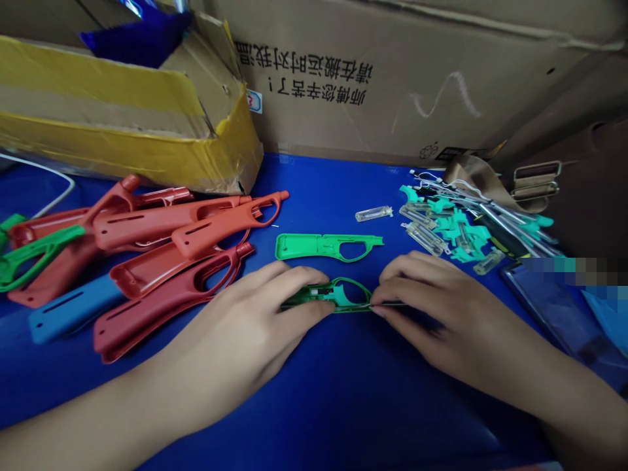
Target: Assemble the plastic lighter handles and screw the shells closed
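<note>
A green lighter casing half [354,310] lies with its hollow side up on the blue table. My left hand [255,320] grips its handle end between thumb and fingers. Inside it sit a teal trigger [340,296] and small parts that my fingers partly cover. My right hand [432,301] pinches a thin metal rod [405,303] at the casing's nose, its far end hidden by my hand. Just beyond, a second green casing half [300,246] lies hollow side up, untouched.
Red casings [147,226] and a blue casing [81,307] are piled left. Clear fuel tanks [424,237], teal triggers [458,229] and metal rods [498,222] lie right, near a phone [554,320]. Cardboard boxes [392,111] stand behind; a yellow-taped one [122,150] is at left.
</note>
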Demonstrator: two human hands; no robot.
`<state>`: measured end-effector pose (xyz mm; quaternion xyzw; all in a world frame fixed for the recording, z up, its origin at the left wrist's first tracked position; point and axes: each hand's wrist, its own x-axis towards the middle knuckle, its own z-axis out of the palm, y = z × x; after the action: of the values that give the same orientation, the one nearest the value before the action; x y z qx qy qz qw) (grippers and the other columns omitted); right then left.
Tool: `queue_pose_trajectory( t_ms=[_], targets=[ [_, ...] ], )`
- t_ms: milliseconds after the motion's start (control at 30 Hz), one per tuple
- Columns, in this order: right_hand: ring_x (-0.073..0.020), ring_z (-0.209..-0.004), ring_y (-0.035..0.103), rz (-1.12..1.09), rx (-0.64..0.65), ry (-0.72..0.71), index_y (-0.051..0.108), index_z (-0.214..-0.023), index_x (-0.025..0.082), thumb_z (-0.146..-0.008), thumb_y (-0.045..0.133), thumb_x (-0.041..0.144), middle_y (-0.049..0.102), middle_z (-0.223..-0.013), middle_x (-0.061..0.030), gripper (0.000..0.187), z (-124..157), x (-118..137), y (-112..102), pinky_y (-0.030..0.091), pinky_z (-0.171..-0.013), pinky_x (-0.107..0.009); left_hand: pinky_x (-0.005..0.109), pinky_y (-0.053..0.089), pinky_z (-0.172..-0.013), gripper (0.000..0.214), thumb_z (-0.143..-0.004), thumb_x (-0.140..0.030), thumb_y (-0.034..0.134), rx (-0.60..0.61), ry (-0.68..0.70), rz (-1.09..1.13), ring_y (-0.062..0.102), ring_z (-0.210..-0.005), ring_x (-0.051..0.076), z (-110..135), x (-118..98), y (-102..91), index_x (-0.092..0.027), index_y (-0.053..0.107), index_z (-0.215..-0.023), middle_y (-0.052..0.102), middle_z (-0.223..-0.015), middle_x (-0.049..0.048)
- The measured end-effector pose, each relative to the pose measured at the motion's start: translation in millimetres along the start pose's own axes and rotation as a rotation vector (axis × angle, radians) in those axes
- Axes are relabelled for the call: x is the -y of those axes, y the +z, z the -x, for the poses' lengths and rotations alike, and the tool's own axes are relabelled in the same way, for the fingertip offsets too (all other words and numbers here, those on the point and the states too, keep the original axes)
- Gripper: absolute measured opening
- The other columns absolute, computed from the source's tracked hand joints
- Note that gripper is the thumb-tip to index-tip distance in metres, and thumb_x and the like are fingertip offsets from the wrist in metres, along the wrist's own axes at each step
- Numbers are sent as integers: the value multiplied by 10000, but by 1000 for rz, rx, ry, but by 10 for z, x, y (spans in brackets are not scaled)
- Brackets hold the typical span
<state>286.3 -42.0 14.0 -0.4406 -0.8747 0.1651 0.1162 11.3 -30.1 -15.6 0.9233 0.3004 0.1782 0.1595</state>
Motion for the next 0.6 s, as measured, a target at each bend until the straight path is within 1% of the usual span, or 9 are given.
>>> queue_pose_trajectory(
  t_ms=[100,167,233,333,367,433,533,600],
  targets=[
    [-204,-906,602,48,9,-33,711,-997,251,-1021,516,226,678,-998,-53,198,7,9,7,449,-836,-389,379,552,-918,324,-1012,-167,507,-3,4,2,591,-1132,238,-8,4,2,-270,647,-1286,603,-1332,59],
    [-197,-899,605,25,16,-40,718,-975,252,-1016,530,229,681,-993,-46,193,8,12,7,452,-837,-384,376,552,-917,305,-1013,-170,513,-21,8,4,593,-1133,237,-16,3,6,-260,644,-1274,608,-1322,59],
    [-191,-906,608,-21,-17,-17,715,-980,250,-1007,543,224,675,-997,-45,176,-6,16,6,466,-832,-367,372,549,-931,276,-1016,-175,520,-46,18,13,600,-1132,231,-25,-7,12,-238,638,-1257,615,-1298,65],
    [-203,-1003,604,-36,-130,40,690,-1120,240,-1001,526,191,652,-1080,-67,209,-49,-4,21,488,-886,-363,347,539,-965,227,-1020,-191,529,-69,15,65,617,-1122,205,-33,-35,33,-209,624,-1225,621,-1255,70],
    [-215,-1055,593,-14,-155,55,675,-1182,237,-1001,513,178,638,-1124,-79,250,-65,-23,32,484,-931,-382,335,534,-977,214,-1021,-194,531,-72,6,85,619,-1125,195,-35,-43,42,-204,619,-1216,618,-1252,70],
    [-248,-1135,564,40,-166,53,664,-1233,239,-993,508,167,607,-1183,-98,295,-89,-79,65,463,-1005,-442,328,520,-998,209,-1021,-200,532,-68,0,101,610,-1154,189,-43,-49,52,-201,605,-1216,610,-1271,73],
    [-255,-1143,555,62,-154,60,661,-1267,256,-991,501,162,581,-1201,-103,333,-105,-175,118,465,-1023,-478,404,500,-1002,201,-1002,-250,568,-36,21,35,581,-1178,237,-77,-23,10,-211,616,-1193,628,-1260,74],
    [-258,-1146,551,81,-153,40,666,-1257,248,-981,512,157,573,-1194,-107,328,-108,-224,139,471,-1020,-484,438,506,-951,270,-962,-305,623,-10,8,-23,593,-1107,259,-108,4,-65,-210,617,-1214,663,-1206,70]
  ],
)
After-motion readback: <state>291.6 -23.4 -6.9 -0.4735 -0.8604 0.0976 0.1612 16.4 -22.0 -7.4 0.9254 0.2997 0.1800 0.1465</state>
